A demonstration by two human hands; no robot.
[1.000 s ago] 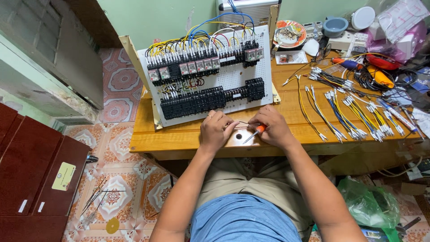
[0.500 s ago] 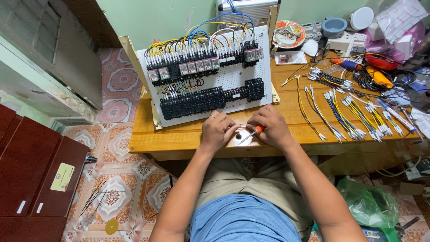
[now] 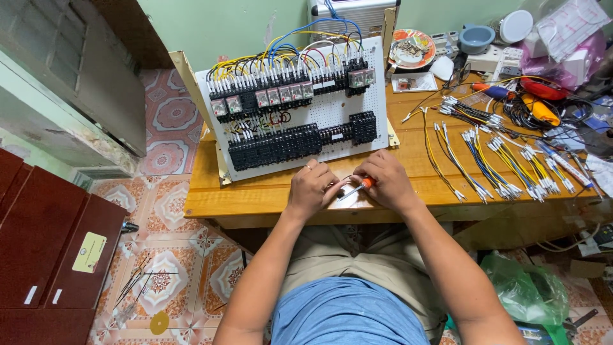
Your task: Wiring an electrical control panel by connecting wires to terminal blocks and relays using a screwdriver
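Between both hands lies the screwdriver (image 3: 353,189); right hand (image 3: 388,182) grips it; left hand (image 3: 311,190) curled beside.

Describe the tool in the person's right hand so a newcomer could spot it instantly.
Start at the white perforated wiring panel propped on the wooden table. Just below its lower edge the hands meet; the right hand holds a small screwdriver. Its orange handle and bare silver shaft distinguish it from the wires nearby.

Green wall (image 3: 217,25), patterned floor tiles (image 3: 169,211)
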